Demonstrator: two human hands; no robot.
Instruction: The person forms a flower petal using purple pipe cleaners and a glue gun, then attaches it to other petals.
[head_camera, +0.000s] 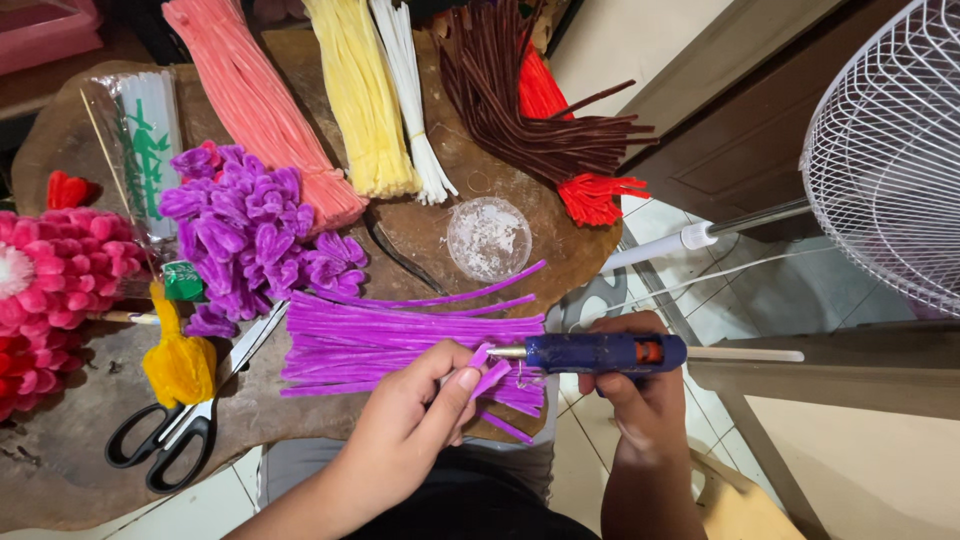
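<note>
My left hand (415, 410) pinches a folded purple pipe-cleaner piece (490, 372) just in front of the metal nozzle of a blue glue gun (600, 352). My right hand (640, 395) grips the gun from below, its nozzle pointing left at the piece; a glue stick pokes out of its back end. A loose bundle of purple pipe cleaners (400, 335) lies on the brown wooden table (80, 440) just beyond my hands. A pile of finished purple petals (250, 235) sits to the left of the bundle.
Bundles of pink (260, 100), yellow (360, 100), white (410, 100), brown (520, 100) and red (585, 190) pipe cleaners lie at the back. Black-handled scissors (180, 420), a yellow tuft (178, 365), pink flowers (55, 270) and a round clear lid (488, 238) are nearby. A white fan (890, 150) stands right.
</note>
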